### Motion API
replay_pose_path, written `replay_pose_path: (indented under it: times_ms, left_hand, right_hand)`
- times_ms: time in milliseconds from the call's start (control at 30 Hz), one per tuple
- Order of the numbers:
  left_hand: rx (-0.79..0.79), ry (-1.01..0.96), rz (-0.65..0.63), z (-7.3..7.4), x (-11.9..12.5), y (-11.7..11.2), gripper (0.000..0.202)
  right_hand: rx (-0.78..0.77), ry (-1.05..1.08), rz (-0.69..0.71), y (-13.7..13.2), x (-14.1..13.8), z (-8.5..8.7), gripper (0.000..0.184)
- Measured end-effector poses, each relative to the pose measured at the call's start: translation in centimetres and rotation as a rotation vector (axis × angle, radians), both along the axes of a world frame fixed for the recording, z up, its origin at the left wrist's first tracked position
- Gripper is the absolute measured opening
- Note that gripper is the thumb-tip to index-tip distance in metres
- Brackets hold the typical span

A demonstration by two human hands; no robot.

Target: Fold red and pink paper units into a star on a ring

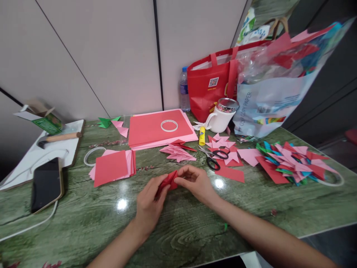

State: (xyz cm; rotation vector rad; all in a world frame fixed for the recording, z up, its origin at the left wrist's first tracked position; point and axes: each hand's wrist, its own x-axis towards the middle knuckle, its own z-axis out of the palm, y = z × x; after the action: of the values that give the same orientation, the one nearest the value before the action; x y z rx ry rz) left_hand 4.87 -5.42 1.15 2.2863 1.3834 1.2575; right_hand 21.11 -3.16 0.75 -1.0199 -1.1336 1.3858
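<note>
A small piece of folded red paper (173, 183) is held between my two hands above the front middle of the table. My left hand (150, 199) grips it from the left, fingers on top and thumb along the near side. At its upper right edge, my right hand (195, 182) pinches the paper between thumb and fingertips. Just beyond the hands lies a pile of folded pink paper pieces (178, 152). Black-handled scissors (213, 158) rest to the right of it. To the left is a stack of red and pink paper squares (111, 167).
Large red and pink sheets (145, 130) lie at the back with a tape roll (169, 125) on them. A glue stick (202, 136), white mug (221, 117) and red bag (203, 89) stand behind. Colourful folded papers (295, 163) are heaped right; a phone (47, 186) lies left.
</note>
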Motion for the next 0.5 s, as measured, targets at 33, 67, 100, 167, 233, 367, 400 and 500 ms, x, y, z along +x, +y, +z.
replay_pose_path:
  times_ms: [33, 67, 100, 167, 233, 367, 400, 500]
  left_hand:
    - [0.005, 0.000, -0.008, 0.1, 0.0, 0.0, 0.022]
    - [0.009, 0.000, -0.014, 0.2, 0.0, 0.0, 0.022]
    - [0.012, 0.005, -0.022, 0.3, 0.1, 0.0, 0.021]
    - [0.031, 0.032, -0.031, 0.2, 0.0, 0.1, 0.022]
    - [0.085, 0.085, -0.036, -0.2, -0.2, 0.1, 0.024]
    - [0.164, 0.224, -0.066, -1.3, -0.8, 0.0, 0.033]
    - [0.172, 0.242, -0.066, -1.5, -0.9, 0.0, 0.036]
    - [0.191, 0.252, -0.089, -1.6, -1.1, 0.0, 0.039]
  right_hand:
    - [0.012, -0.013, 0.006, 0.0, 0.0, 0.0, 0.022]
    - [0.020, -0.022, 0.012, 0.0, 0.0, 0.1, 0.021]
    - [0.022, -0.027, 0.017, 0.0, 0.0, 0.1, 0.020]
    - [0.011, -0.034, 0.010, 0.0, 0.0, 0.1, 0.020]
    - [-0.008, -0.040, -0.008, 0.1, 0.0, 0.2, 0.021]
    - [0.002, -0.052, 0.003, 0.1, 0.1, 0.2, 0.023]
    - [0.020, -0.054, 0.020, 0.2, 0.2, 0.3, 0.022]
    - [0.054, -0.058, 0.044, 0.3, 0.3, 0.3, 0.021]
